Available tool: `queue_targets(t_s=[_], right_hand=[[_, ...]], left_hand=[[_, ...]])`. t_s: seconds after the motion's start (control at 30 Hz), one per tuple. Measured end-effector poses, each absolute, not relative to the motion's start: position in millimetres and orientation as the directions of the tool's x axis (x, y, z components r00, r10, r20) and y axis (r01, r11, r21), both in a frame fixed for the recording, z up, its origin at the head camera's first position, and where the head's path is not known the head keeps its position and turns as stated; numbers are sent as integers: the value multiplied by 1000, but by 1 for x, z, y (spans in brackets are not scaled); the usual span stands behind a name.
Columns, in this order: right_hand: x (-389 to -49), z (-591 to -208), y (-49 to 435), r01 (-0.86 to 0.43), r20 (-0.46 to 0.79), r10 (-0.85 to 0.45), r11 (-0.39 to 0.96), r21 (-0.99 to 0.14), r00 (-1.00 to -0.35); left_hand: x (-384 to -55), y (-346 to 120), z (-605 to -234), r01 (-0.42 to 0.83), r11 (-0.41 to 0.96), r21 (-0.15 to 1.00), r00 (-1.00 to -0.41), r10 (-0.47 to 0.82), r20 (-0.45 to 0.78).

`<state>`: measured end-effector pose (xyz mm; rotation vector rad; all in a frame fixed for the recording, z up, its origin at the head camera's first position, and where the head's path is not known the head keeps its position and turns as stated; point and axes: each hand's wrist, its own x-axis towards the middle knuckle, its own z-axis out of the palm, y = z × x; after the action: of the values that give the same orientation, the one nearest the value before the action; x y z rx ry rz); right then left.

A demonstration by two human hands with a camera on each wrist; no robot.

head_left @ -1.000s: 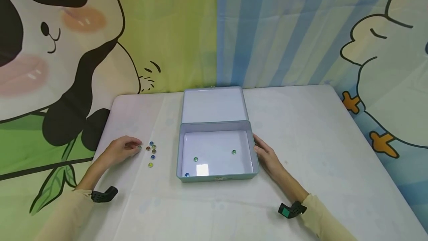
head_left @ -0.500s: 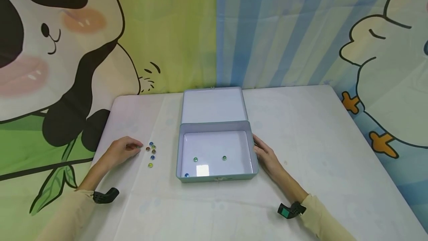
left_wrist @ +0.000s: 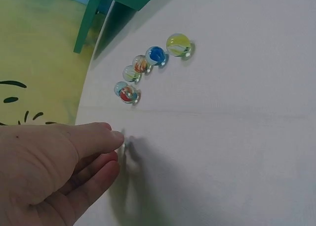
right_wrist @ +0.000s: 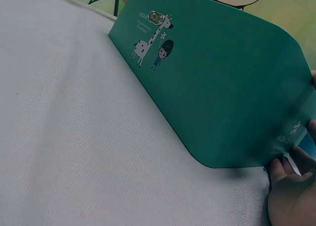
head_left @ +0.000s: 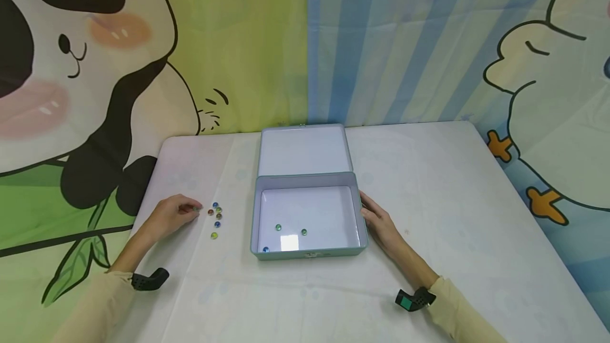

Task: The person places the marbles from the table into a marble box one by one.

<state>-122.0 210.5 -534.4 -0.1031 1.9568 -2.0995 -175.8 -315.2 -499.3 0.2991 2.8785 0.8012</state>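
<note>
The left hand (head_left: 175, 214) is low over the left of the table. Its thumb and fingertips pinch a glass marble (left_wrist: 122, 144), mostly hidden behind the thumb. Just right of it lie several loose marbles, among them a yellow marble (head_left: 214, 235) and a blue marble (head_left: 217, 224). The right hand (head_left: 381, 222) rests its extended fingers against the right side of a green metal box (head_left: 286, 254), printed with a giraffe in the right wrist view. Inside the box are two green marbles, one left (head_left: 278, 227) and one nearer the middle (head_left: 304, 232), plus a blue marble (head_left: 266, 249) in the front left corner.
The box's hinged lid (head_left: 305, 148) lies tipped back, away from the person. A white cloth covers the table (head_left: 429, 173). Cartoon-printed curtains (head_left: 267, 41) hang behind it. Both wrists wear a black strap device, one on the left (head_left: 150, 279) and one on the right (head_left: 415, 299).
One green marble in the box has rolled left, from near the right side toward the middle. Both hands have stayed nearly in place; the left still pinches its marble.
</note>
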Motion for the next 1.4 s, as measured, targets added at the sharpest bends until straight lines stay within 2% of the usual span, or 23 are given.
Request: queue_targets(t_s=[0.47, 0.8, 1.07, 1.4], right_hand=[[-121, -535, 209, 158, -140, -238, -57, -986, -961], [-121, -534, 210, 151, -139, -232, -33, -988, -963], [-123, -535, 213, 157, -137, -247, -64, -986, -959], [-124, -535, 212, 158, -137, -246, -67, -985, -959]], left_hand=[[-177, -281, -466, 249, 754, 609, -958, 283, 40], [-191, -225, -428, 310, 679, 665, -903, 430, -18], [-207, -159, -410, 457, 581, 674, -779, 627, -12], [-221, -69, -431, 576, 469, 669, -579, 812, -70]])
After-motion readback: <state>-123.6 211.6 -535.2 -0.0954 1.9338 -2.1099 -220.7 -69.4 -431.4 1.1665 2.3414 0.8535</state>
